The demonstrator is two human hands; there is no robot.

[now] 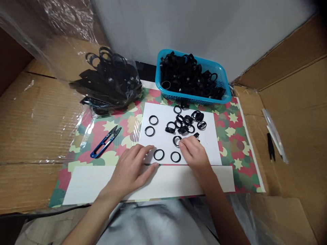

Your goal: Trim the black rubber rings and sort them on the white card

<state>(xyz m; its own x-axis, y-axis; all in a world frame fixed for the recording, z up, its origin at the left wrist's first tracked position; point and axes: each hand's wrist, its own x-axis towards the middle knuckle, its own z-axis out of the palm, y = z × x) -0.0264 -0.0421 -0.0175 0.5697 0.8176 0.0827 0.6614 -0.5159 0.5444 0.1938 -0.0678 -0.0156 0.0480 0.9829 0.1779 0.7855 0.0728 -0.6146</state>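
My left hand point(134, 166) rests on the white paper point(143, 172), its fingers spread and nothing between them. Beside its fingertips lies a thin black ring point(163, 157). The thumb and forefinger of my right hand point(192, 151) are closed on the edge of a black ring point(174, 141). Just below that ring, another black ring point(180, 158) lies flat on the sheet. Two more rings, including a black ring point(153, 133), sit at the left of the sheet. Beyond my right hand is a loose heap of black rings point(183, 130), partly overlapping.
A blue plastic basket point(196, 99) full of black parts stands at the back. At the back left, a clear plastic bag point(120, 78) holds more black pieces. Blue-handled thread snips point(102, 147) lie left. Black tweezers point(271, 148) lie right, near cardboard walls point(296, 102).
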